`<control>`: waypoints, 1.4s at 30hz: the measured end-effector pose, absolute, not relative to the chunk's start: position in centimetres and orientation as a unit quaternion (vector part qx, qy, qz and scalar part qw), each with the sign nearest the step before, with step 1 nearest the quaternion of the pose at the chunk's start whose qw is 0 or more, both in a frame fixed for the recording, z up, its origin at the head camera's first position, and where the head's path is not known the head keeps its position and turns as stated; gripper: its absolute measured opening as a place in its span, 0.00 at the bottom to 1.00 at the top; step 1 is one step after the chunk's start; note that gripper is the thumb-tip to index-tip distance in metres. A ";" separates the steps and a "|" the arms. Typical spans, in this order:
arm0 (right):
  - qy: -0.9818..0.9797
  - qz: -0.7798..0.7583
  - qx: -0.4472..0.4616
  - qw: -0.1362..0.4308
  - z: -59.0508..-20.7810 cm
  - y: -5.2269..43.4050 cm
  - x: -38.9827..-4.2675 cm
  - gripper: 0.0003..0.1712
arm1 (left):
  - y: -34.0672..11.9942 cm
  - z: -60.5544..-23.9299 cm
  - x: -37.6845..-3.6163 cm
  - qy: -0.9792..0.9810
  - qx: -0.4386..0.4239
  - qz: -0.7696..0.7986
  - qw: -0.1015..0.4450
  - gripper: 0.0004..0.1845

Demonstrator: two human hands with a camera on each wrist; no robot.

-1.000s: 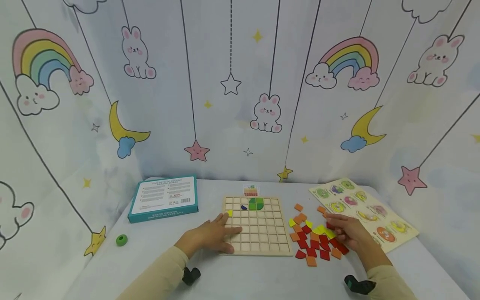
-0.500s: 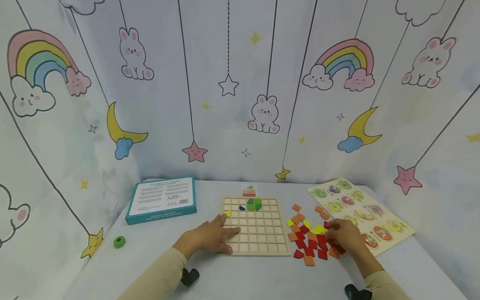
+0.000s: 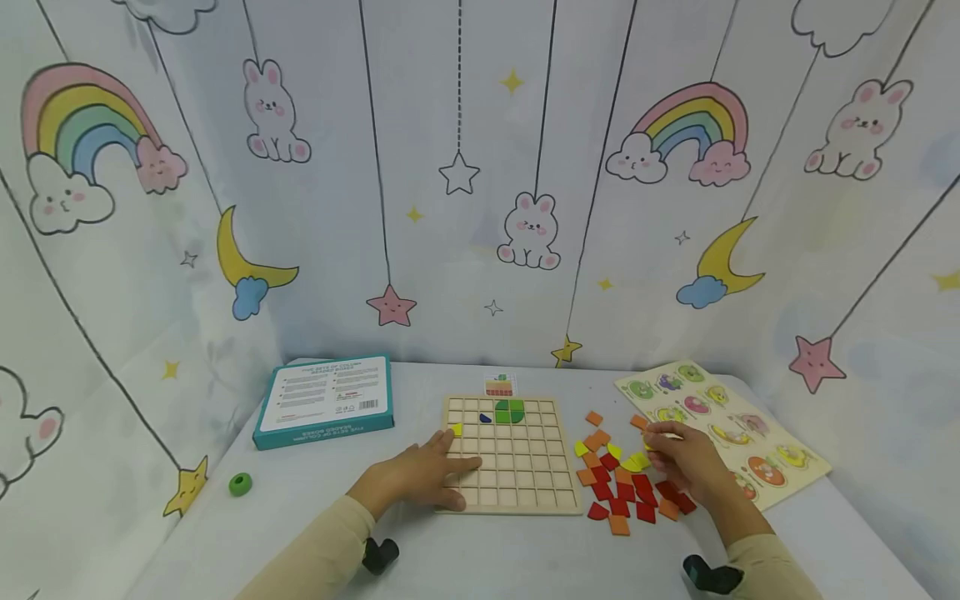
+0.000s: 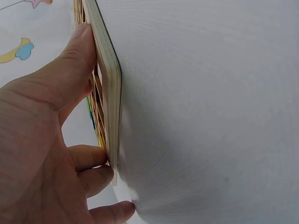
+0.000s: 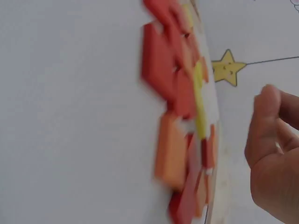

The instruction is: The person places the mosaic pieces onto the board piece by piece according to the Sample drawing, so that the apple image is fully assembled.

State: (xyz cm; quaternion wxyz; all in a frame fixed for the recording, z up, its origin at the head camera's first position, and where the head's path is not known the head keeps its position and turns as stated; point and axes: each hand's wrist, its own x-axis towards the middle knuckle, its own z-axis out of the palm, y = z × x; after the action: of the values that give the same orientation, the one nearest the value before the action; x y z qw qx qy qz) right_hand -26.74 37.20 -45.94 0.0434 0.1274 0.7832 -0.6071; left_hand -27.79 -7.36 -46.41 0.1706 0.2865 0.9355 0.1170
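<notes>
My left hand [image 3: 420, 475] rests with spread fingers on the left side of the wooden grid board [image 3: 517, 475]; in the left wrist view its thumb lies along the board's edge [image 4: 108, 79]. Several green tiles [image 3: 510, 411], a blue tile [image 3: 485, 417] and a yellow tile [image 3: 457, 429] sit in the upper cells. Over the right side of the pile my right hand [image 3: 693, 462] pinches a small yellow piece [image 3: 647, 446], mostly hidden by the fingertips. Below it lie loose red tiles [image 3: 625, 492], orange tiles [image 3: 619, 525] and yellow tiles [image 3: 635, 462].
Behind the board stands a small picture card [image 3: 500, 384]. A teal and white box [image 3: 326, 400] lies at the back left, with a green bead [image 3: 240, 484] in front of it. To the right, a fruit picture board [image 3: 772, 446] lies beside the pile.
My right hand has reached down into the pile, then lifted slightly with a yellow piece at its fingertips. A few red tiles there have shifted. The left hand stays on the board.
</notes>
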 end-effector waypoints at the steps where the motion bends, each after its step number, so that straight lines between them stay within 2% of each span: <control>1: 0.751 -0.646 0.131 0.040 -45.6 36.9 -27.1 0.18 | -7.4 -46.5 -27.8 0.936 0.286 0.115 0.170 0.37; 4: 0.634 -0.760 0.142 0.030 -44.6 35.7 -28.6 0.08 | -7.6 -46.7 -28.0 0.937 0.287 0.107 0.168 0.37; 5: 0.597 -0.789 0.143 0.029 -44.3 35.1 -29.2 0.08 | -7.6 -46.7 -28.1 0.937 0.287 0.105 0.168 0.37; 10: 0.536 -0.835 0.115 0.047 -44.0 31.2 -31.6 0.17 | -7.6 -46.9 -28.2 0.935 0.292 0.108 0.170 0.37; 15: 0.591 -0.800 0.084 0.063 -45.0 26.0 -33.7 0.32 | -7.5 -47.1 -28.2 0.934 0.296 0.110 0.169 0.38; 24: 0.744 -0.658 0.005 0.118 -47.4 17.1 -35.6 0.25 | -7.5 -47.2 -28.3 0.935 0.299 0.102 0.161 0.38; 28: 0.844 -0.525 -0.050 0.101 -48.1 14.3 -35.7 0.20 | -7.5 -47.1 -28.4 0.934 0.308 0.095 0.154 0.37; 33: 0.897 -0.432 -0.059 0.078 -48.6 12.6 -35.1 0.17 | -7.2 -46.9 -28.3 0.933 0.311 0.095 0.154 0.37; 42: 0.890 -0.442 -0.060 0.094 -48.6 12.5 -34.5 0.18 | -7.3 -47.0 -28.3 0.935 0.305 0.093 0.157 0.38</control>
State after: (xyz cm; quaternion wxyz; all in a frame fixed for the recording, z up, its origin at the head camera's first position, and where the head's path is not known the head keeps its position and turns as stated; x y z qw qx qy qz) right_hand -34.45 12.47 -48.60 0.0935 -0.0597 0.8903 -0.4417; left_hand -28.35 -7.32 -47.01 0.1567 0.3054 0.9347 0.0925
